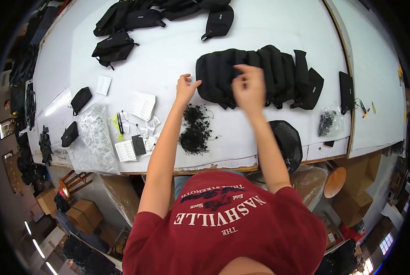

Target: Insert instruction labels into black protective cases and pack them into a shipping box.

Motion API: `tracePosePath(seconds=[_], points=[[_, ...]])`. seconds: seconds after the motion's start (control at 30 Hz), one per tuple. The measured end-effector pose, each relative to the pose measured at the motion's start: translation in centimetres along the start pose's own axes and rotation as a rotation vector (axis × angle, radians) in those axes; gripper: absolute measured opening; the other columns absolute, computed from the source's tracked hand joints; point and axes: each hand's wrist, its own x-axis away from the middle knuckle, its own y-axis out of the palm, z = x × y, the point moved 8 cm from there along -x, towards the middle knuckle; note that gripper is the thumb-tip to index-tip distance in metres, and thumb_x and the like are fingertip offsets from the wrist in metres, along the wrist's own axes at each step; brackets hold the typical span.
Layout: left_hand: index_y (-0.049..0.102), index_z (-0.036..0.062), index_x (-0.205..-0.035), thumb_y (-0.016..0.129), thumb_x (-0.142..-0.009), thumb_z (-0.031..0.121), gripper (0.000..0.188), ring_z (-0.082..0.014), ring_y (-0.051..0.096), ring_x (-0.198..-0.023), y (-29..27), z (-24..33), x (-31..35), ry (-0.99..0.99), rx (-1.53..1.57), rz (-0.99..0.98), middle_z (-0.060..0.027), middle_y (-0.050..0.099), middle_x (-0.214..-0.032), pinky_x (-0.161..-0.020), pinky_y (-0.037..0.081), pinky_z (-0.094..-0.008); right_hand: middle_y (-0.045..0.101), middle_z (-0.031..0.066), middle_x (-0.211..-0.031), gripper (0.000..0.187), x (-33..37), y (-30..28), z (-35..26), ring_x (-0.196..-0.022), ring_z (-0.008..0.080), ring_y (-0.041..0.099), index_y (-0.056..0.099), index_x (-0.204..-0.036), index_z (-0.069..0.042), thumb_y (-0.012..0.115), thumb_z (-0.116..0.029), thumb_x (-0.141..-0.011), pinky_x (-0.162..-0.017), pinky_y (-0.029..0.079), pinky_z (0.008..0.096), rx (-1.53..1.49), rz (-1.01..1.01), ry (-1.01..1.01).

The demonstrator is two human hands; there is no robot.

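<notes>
A row of black zip pouches (221, 75) stands packed side by side on the white table, right of centre. My left hand (185, 89) is at the row's left end, its fingers apart and holding nothing, the thumb at or very near the first pouch. Over the middle of the row is my right hand (250, 87), smeared by motion; its fingers look bent, and I cannot make out anything in them. A pile of small black cords or tag loops (196, 130) lies just below my left hand. One more black pouch (311, 89) leans at the row's right end.
More black pouches (143, 18) lie at the back. To the left are a plastic bag of white labels (92, 142), paper slips (143, 106) and a dark pen (120, 124). A black mesh basket (286, 144) sits at the near edge, and a bag of black parts (329, 120) farther right.
</notes>
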Motion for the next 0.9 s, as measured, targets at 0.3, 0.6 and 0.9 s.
tracePosePath(seconds=[0.3,0.6,0.9], points=[[0.045,-0.0056,-0.116,0.074,-0.07,0.023,0.062,-0.0272,0.056,-0.096,2.9,0.8,-1.0,0.032,-0.155,-0.07,-0.0217,0.051,-0.113,-0.079,0.048,-0.0344,0.044,0.014,-0.12,0.06,2.2,9.6,3.7,-0.113,0.0328,0.042,0.047,-0.123,-0.017,0.069,-0.013,-0.067,-0.091,0.037,0.0429,0.44,-0.245,-0.036],[0.068,0.0303,-0.108,0.05,-0.091,0.038,0.026,-0.0315,0.028,-0.132,3.0,11.8,-1.4,0.796,-0.904,0.064,-0.0074,0.032,-0.146,-0.107,0.014,-0.051,0.05,0.0126,-0.114,0.064,2.2,9.1,4.5,-0.108,0.0297,0.045,0.042,-0.119,-0.002,0.073,-0.015,-0.065,-0.092,0.039,0.0394,0.445,-0.16,-0.047],[0.04,0.0086,-0.134,0.059,-0.086,0.037,0.059,-0.0339,0.039,-0.121,1.2,8.6,-3.4,0.363,-0.508,0.061,-0.0215,0.037,-0.135,-0.1,0.031,-0.0439,0.056,0.0109,-0.107,0.051,1.5,7.7,5.9,-0.105,0.0289,0.05,0.047,-0.115,-0.005,0.069,-0.011,-0.069,-0.085,0.045,0.0382,0.268,-0.084,0.135]])
